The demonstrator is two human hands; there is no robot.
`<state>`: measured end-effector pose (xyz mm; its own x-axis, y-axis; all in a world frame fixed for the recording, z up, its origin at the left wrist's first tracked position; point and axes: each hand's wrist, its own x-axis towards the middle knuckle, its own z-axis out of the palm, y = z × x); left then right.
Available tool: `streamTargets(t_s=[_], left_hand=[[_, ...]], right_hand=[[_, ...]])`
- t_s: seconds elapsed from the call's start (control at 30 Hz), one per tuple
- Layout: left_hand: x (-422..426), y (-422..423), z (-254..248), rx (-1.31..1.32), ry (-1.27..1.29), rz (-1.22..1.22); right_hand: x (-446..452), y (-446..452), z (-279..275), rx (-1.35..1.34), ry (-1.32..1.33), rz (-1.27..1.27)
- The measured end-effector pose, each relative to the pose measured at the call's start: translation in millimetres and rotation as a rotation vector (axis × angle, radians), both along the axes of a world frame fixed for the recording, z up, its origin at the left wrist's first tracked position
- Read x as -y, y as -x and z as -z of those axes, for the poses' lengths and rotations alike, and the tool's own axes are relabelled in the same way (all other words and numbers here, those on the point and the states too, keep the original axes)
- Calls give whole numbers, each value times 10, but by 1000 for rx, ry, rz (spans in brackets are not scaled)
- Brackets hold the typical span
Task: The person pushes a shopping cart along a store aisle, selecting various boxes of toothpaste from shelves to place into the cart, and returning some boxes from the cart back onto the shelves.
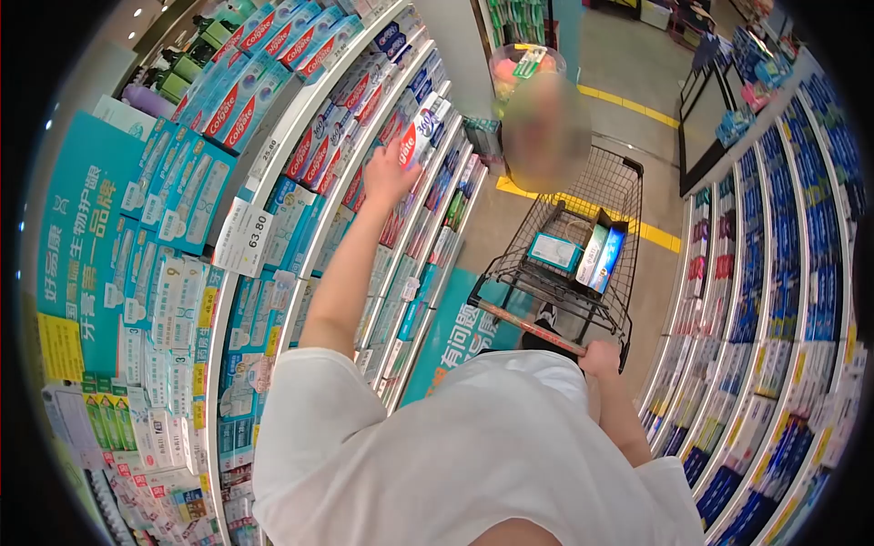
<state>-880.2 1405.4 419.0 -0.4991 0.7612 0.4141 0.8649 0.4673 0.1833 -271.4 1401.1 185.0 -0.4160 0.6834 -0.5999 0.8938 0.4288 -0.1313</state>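
My left hand (390, 171) reaches to the shelf and is closed on a Colgate toothpaste box (423, 132), red and white with "360" on it. The box tilts upward in front of the shelf rows. More Colgate boxes (314, 150) lie stacked on the shelf to the left of that hand. My right hand (599, 358) is wrapped around the right end of the shopping cart's handle (537, 329). Inside the black wire shopping cart (605, 173) are a teal and white box (553, 252) and a blue and white box (601, 255).
A blurred person (546, 132) stands just beyond the cart. A white price tag (244, 238) reading 63.80 juts from the left shelf. Stocked shelves (756, 300) line the right side. A clear tub (526, 65) of colourful items stands by the aisle end.
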Motion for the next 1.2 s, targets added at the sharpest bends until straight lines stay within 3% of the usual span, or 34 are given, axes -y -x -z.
streamTargets(t_s=[0.43,0.53,0.8,1.2], left_hand=[[-1203,1199,-653,-384,130,-197],[-1315,1322,-778,-651,150,-234],[-1511,1803,-573,-750,232,-336],[-1885,2102,-267,-887,113,-472]], right_hand=[[-1665,2,113,-56,-11,-103],[-1948,55,225,-75,-15,-83],[-2556,226,190,-40,24,-26],[-3044,395,134,-21,-28,27]])
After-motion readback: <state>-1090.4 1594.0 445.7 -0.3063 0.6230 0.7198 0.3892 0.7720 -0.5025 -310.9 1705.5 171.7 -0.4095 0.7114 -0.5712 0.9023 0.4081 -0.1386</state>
